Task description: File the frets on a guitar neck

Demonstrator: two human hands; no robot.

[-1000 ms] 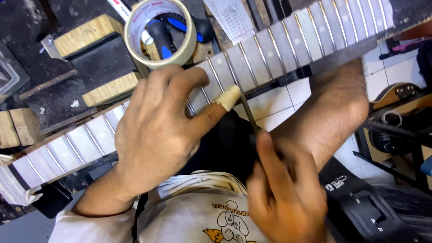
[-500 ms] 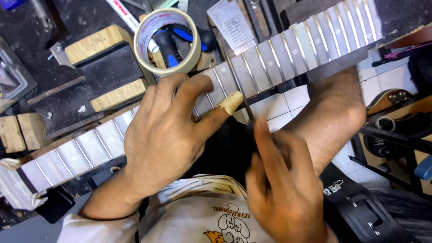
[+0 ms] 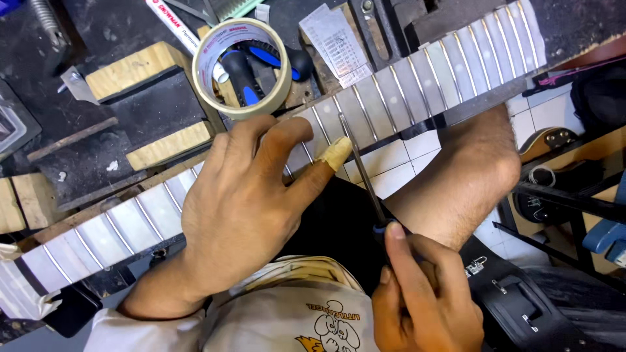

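A masked guitar neck (image 3: 404, 98), running from lower left to upper right across the frame, is pressed down by the spread, unclenched left hand (image 3: 241, 208), while a thin file (image 3: 362, 173) is gripped in the clenched fingers of the right hand (image 3: 424, 300) at lower centre. A beige tape roll (image 3: 242, 65) lies at upper centre on the table (image 3: 117, 26), with a white rectangular printed slip (image 3: 336, 42) just to its right.

hands at a taped guitar neck on a cluttered bench

the left hand (image 3: 241, 202) lies spread across the guitar neck (image 3: 404, 91), its thumb tip wrapped in tape and touching the neck's near edge. the right hand (image 3: 424, 293) grips a thin file (image 3: 362, 173) whose tip meets a fret just beside that thumb. a roll of masking tape (image 3: 242, 65) sits behind the neck, near wooden blocks (image 3: 147, 104).
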